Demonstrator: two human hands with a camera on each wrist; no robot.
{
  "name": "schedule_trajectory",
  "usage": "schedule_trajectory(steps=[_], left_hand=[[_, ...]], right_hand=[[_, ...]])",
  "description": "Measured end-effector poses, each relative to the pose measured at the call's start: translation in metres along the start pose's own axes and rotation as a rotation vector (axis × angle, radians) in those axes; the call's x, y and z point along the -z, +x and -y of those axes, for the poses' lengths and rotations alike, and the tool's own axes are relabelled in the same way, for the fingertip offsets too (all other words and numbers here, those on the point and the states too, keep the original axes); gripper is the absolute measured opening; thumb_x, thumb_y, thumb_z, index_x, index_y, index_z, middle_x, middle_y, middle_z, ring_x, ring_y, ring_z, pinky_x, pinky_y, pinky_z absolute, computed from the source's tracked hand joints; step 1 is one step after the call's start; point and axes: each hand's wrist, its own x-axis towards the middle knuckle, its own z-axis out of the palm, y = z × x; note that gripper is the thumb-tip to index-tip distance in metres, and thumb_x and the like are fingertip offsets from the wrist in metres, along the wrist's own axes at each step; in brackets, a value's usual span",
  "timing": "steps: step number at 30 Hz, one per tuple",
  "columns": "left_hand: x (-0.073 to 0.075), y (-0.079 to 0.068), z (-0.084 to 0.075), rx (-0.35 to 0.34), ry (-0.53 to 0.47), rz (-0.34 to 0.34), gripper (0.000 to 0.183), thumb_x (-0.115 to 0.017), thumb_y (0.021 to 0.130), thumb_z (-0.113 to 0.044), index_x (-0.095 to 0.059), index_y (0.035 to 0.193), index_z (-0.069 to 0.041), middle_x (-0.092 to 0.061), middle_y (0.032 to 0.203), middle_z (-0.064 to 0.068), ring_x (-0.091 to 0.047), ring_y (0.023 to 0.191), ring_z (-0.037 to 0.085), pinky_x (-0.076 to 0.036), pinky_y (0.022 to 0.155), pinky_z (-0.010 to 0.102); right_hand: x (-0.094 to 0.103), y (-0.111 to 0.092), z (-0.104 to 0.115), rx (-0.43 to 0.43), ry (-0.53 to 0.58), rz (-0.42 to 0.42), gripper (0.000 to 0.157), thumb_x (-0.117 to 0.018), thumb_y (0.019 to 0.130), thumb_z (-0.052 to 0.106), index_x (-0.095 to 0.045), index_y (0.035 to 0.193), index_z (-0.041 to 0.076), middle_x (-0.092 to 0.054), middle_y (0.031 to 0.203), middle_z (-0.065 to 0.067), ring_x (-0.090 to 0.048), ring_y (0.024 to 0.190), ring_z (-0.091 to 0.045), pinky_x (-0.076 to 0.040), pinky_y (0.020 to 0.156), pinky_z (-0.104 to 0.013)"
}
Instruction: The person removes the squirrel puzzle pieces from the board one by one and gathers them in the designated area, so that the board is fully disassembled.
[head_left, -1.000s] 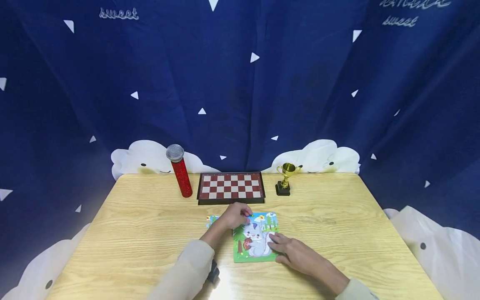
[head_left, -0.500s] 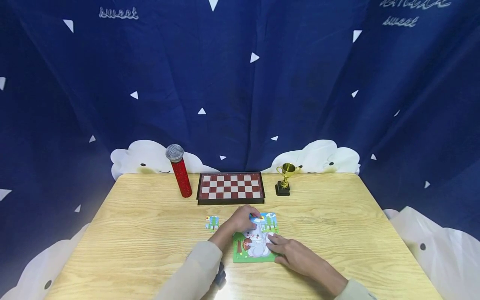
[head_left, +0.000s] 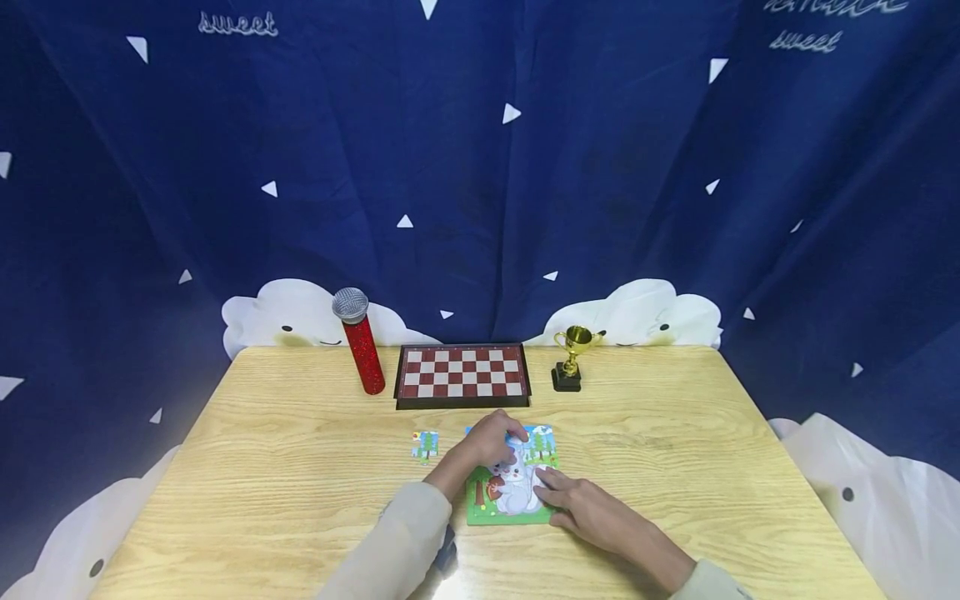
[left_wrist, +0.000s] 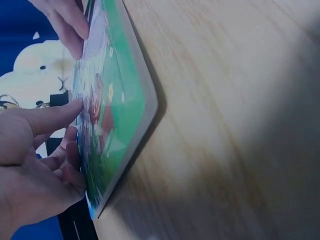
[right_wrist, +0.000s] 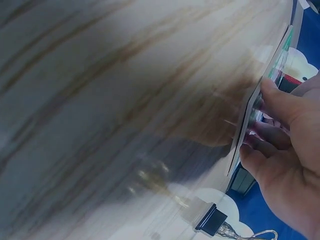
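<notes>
A squirrel jigsaw puzzle (head_left: 517, 498) lies flat on the wooden table, with a thin raised board edge. My left hand (head_left: 491, 440) reaches over its upper part with fingers bent down; in the left wrist view the thumb and fingers (left_wrist: 70, 150) touch the puzzle face, apart from each other. The spot under those fingertips is hidden. My right hand (head_left: 592, 508) rests on the puzzle's right edge, fingers laid on the squirrel's tail and thumb near the lower right corner. A loose puzzle piece (head_left: 425, 445) with a tree print lies left of the board.
Behind the puzzle stands a red and white chessboard (head_left: 461, 375). A red microphone (head_left: 363, 354) is to its left, a small gold trophy cup (head_left: 573, 354) to its right. A dark blue curtain (head_left: 480, 167) hangs behind the wooden table (head_left: 300, 467).
My left hand has moved right from the board's upper left to its upper middle with a small colourful piece, no longer visible now. The loose piece has come into full view. My right hand stays put.
</notes>
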Motion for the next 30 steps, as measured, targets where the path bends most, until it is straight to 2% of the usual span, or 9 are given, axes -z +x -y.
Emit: schedule_trajectory(steps=[6, 12, 14, 20, 25, 30], left_hand=[[0.0002, 0.0005, -0.0001, 0.006, -0.003, 0.003, 0.032, -0.076, 0.072, 0.0, -0.072, 0.1, -0.014, -0.056, 0.104, 0.004, -0.052, 0.087, 0.015, -0.047, 0.08, 0.03], [0.0009, 0.0017, 0.0015, 0.024, -0.007, 0.01, 0.034, -0.075, 0.072, 0.002, -0.072, 0.099, -0.017, -0.048, 0.11, 0.007, -0.048, 0.09, 0.017, -0.046, 0.069, 0.026], [0.0011, 0.0016, 0.0023, 0.021, -0.001, 0.01, 0.034, -0.073, 0.072, 0.003, -0.072, 0.099, -0.018, -0.047, 0.111, 0.007, -0.047, 0.092, 0.017, -0.045, 0.069, 0.025], [0.0017, 0.0018, 0.0059, -0.013, 0.027, 0.011, 0.024, -0.066, 0.083, -0.003, -0.071, 0.099, -0.021, -0.046, 0.109, 0.004, -0.044, 0.096, 0.016, -0.043, 0.084, 0.031], [0.0031, 0.0013, 0.0066, -0.013, 0.007, 0.021, 0.025, -0.056, 0.091, -0.005, -0.071, 0.1, -0.022, -0.046, 0.109, 0.003, -0.042, 0.094, 0.014, -0.041, 0.081, 0.03], [0.0028, 0.0004, 0.0075, -0.012, -0.023, 0.024, 0.028, -0.05, 0.094, -0.004, -0.069, 0.105, -0.02, -0.051, 0.11, 0.004, -0.045, 0.093, 0.015, -0.041, 0.082, 0.032]], right_hand=[[-0.0007, 0.0004, -0.0004, 0.002, 0.007, -0.008, 0.042, -0.062, 0.09, 0.019, -0.058, 0.126, 0.0, -0.048, 0.14, -0.021, -0.051, 0.124, -0.036, -0.046, 0.097, -0.043], [-0.0027, 0.0005, -0.0024, 0.01, 0.013, -0.021, 0.041, -0.062, 0.09, 0.02, -0.058, 0.126, 0.001, -0.048, 0.139, -0.02, -0.052, 0.124, -0.036, -0.046, 0.097, -0.044], [-0.0031, 0.0004, -0.0029, 0.015, 0.014, -0.026, 0.041, -0.062, 0.09, 0.021, -0.059, 0.126, 0.001, -0.049, 0.139, -0.02, -0.052, 0.123, -0.036, -0.046, 0.096, -0.044], [-0.001, 0.0002, -0.002, 0.01, 0.02, -0.017, 0.041, -0.062, 0.09, 0.02, -0.058, 0.126, 0.001, -0.048, 0.14, -0.021, -0.051, 0.124, -0.036, -0.046, 0.097, -0.044], [0.0004, 0.0005, -0.001, 0.006, 0.035, -0.017, 0.041, -0.062, 0.09, 0.019, -0.058, 0.126, 0.0, -0.048, 0.139, -0.021, -0.051, 0.124, -0.036, -0.045, 0.097, -0.045], [-0.0001, 0.0007, -0.0011, 0.0, 0.038, -0.011, 0.041, -0.063, 0.089, 0.019, -0.059, 0.125, 0.0, -0.048, 0.139, -0.021, -0.051, 0.125, -0.036, -0.046, 0.097, -0.044]])
